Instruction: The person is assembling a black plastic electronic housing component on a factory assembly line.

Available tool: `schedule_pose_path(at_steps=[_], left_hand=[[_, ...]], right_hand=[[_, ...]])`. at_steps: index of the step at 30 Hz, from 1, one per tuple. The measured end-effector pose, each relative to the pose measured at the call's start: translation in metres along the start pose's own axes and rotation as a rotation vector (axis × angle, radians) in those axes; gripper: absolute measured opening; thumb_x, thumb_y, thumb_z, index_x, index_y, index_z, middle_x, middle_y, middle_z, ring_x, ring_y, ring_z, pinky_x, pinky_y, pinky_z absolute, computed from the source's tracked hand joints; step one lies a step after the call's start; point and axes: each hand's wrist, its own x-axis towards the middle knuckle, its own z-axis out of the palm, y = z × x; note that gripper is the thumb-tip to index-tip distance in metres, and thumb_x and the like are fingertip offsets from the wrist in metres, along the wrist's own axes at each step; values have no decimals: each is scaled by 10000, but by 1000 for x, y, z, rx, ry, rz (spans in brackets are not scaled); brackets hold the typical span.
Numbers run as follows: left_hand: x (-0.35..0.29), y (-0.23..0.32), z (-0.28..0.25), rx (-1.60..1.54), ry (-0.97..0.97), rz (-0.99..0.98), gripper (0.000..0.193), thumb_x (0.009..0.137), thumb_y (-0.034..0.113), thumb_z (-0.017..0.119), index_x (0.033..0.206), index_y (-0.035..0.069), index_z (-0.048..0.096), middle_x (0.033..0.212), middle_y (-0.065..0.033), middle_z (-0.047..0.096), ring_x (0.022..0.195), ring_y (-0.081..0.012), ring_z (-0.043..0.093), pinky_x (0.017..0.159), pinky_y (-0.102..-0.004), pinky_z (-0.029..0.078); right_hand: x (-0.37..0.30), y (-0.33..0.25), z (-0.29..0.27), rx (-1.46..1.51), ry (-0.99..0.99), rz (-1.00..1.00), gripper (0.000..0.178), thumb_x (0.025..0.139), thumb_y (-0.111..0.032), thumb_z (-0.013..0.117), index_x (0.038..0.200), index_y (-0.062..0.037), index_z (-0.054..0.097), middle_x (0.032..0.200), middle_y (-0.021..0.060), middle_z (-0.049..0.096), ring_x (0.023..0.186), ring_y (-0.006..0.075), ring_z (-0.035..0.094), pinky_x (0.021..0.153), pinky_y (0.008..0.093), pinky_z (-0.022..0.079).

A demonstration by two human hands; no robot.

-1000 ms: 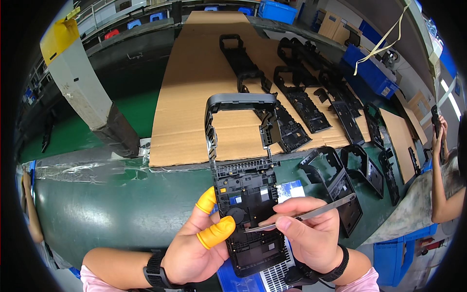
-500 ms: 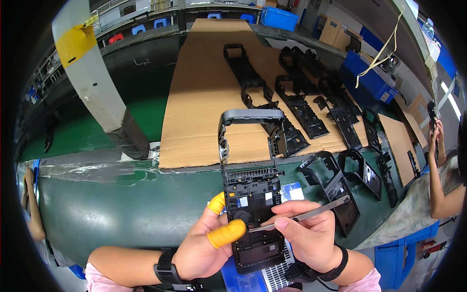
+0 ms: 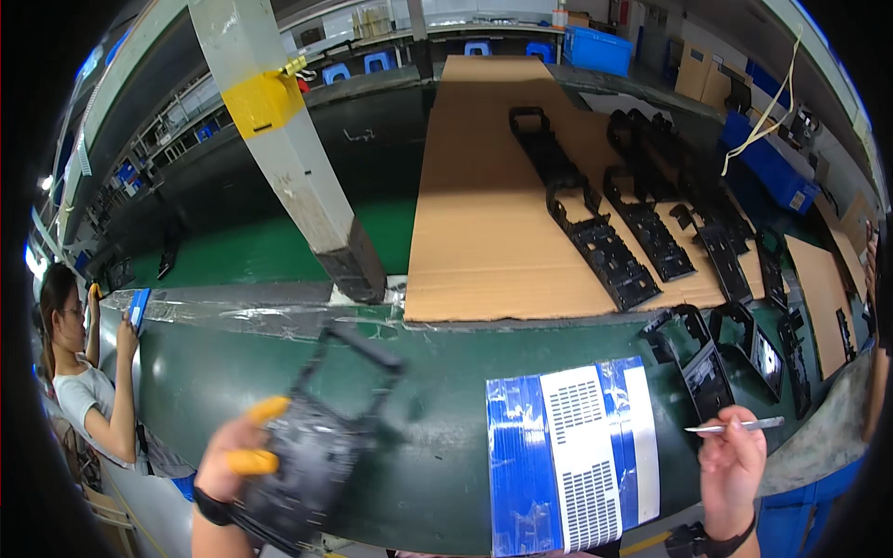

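My left hand [image 3: 230,460], with yellow finger cots on two fingers, grips a black plastic housing [image 3: 321,456] by its side. The housing is tilted over the left of the green table, blurred by motion, its open frame end pointing away from me. To the right, my right hand [image 3: 732,465] is closed on slim metal tweezers [image 3: 765,423], lying crosswise between thumb and fingers. Between my hands a blue board [image 3: 521,474] lies on the table, carrying a white label sheet [image 3: 588,502] with rows of small dark labels.
Several black housings [image 3: 621,265] lie on a cardboard sheet [image 3: 465,232] at the back. More frames with dark panels [image 3: 704,377] lie beyond my right hand. A pillar [image 3: 302,177] rises behind the table. A co-worker [image 3: 93,391] at the left holds a blue board.
The housing has gone left and tilted in my left hand. My right hand with the tweezers has moved off it to the right, baring the blue board. The view has turned left.
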Motion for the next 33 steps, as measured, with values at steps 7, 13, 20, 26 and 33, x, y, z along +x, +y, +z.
schedule_pose_path(at_steps=[7, 13, 20, 26, 33], left_hand=[[127, 52, -83, -67, 226, 163, 333, 816, 200, 459, 1083, 9, 519, 964, -95, 588, 768, -153, 578, 640, -269, 483], [164, 64, -92, 454, 471, 109, 333, 863, 250, 424, 1094, 11, 444, 805, -144, 603, 712, -197, 606, 672, -340, 510], [88, 101, 120, -113, -367, 462, 225, 818, 100, 521, 999, -34, 524, 843, -175, 604, 722, -220, 609, 671, -326, 504], [114, 86, 213, -183, -385, 541, 202, 802, 30, 539, 1002, 8, 545, 900, -91, 601, 848, -162, 581, 732, -263, 463], [131, 45, 257, 559, -338, 744, 238, 771, 35, 570, 1007, 4, 555, 911, -78, 601, 818, -185, 574, 730, -279, 455]], right_hand=[[-3, -12, 13, -88, -71, -53, 131, 824, -134, 513, 833, -5, 495, 683, 149, 588, 448, 102, 463, 356, 189, 334], [-10, -14, 7, -137, -53, -71, 155, 803, -134, 537, 844, 13, 511, 694, 173, 592, 425, 121, 473, 347, 202, 330], [10, -21, 44, -406, -446, -319, 118, 762, -61, 559, 787, 50, 593, 922, 191, 591, 655, 192, 584, 591, 267, 465], [-11, -22, 143, -636, -799, -847, 108, 742, -37, 593, 831, 24, 587, 825, 132, 570, 607, 194, 581, 532, 258, 458], [-13, -20, 174, -1131, -887, -1153, 266, 662, -108, 660, 910, -36, 593, 818, 56, 563, 621, 180, 574, 488, 257, 459]])
